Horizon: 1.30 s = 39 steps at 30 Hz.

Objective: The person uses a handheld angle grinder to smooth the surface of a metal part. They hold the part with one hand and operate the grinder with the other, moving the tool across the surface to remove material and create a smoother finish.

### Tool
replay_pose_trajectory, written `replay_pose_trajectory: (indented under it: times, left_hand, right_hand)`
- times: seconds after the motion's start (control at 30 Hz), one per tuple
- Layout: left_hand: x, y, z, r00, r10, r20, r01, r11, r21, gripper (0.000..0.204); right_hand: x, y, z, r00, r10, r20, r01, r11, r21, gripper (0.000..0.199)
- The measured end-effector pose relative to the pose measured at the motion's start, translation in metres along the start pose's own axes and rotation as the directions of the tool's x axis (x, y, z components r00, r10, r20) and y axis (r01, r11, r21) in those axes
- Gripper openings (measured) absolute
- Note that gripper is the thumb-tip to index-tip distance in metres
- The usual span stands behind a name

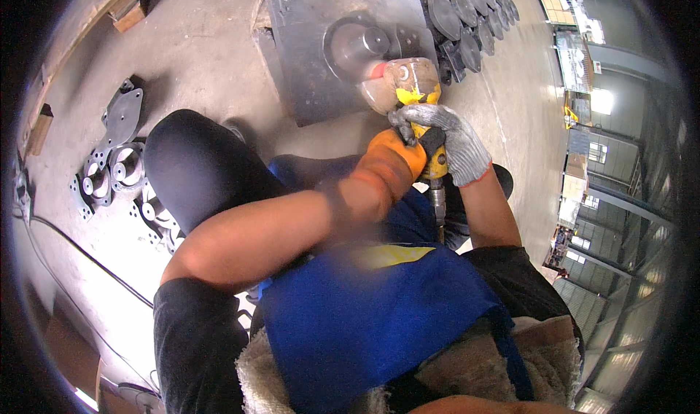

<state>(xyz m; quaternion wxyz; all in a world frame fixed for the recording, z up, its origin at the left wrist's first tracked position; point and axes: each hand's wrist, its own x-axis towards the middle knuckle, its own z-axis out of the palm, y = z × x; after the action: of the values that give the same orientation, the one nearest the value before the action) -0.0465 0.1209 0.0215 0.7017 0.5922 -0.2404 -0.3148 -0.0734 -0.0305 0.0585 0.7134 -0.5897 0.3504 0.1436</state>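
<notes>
A yellow air grinder (419, 93) with a scuffed pale head is held in front of my body, its metal hose fitting (437, 195) pointing back toward me. My right hand (463, 141), in a grey knit glove, wraps its fingers over the tool's body. Just to the left, my left hand (394, 155) in an orange glove is closed on the grinder's handle, its fingers partly hidden. Beyond the tool's head, a round dark metal flange part (354, 46) with a raised hub lies on a dark metal-topped bench (306, 71). The head's front, reddish and blurred, is at that part's near edge.
Several flat dark metal plates (467, 20) are piled at the bench's far right. On the floor at left lie more metal parts (124, 119), some with round openings. A black cable (87, 254) runs along the left floor. My bent knee (208, 159) stands left of the bench.
</notes>
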Motion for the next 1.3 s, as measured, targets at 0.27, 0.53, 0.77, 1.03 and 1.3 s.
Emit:
replay_pose_trajectory:
  times: [0.27,0.53,0.77,1.03,1.3]
  left_hand:
    - [-0.004,0.013,-0.006,0.999,0.051,0.013,-0.052,0.993,0.105,0.034]
    - [-0.007,-0.003,-0.011,0.989,0.073,0.125,-0.127,0.850,0.512,0.028]
    - [0.001,0.017,-0.024,0.983,-0.089,0.160,-0.028,0.790,0.612,0.026]
    - [0.006,0.023,-0.031,0.977,-0.048,0.206,-0.125,0.657,0.743,0.023]
    - [0.002,0.026,-0.018,0.987,-0.160,-0.032,0.156,0.982,-0.105,0.029]
  right_hand:
    - [-0.005,-0.001,-0.004,0.998,0.016,0.064,-0.015,1.000,-0.015,0.032]
    - [0.008,0.007,-0.003,0.995,0.070,0.076,-0.064,0.995,-0.080,0.025]
    - [0.039,0.025,-0.022,0.994,0.026,0.107,-0.007,0.984,-0.177,0.020]
    - [0.032,-0.002,-0.002,0.988,0.137,0.067,-0.139,0.990,0.025,0.023]
    - [0.000,-0.008,0.000,0.998,-0.063,0.021,0.062,0.997,0.048,0.024]
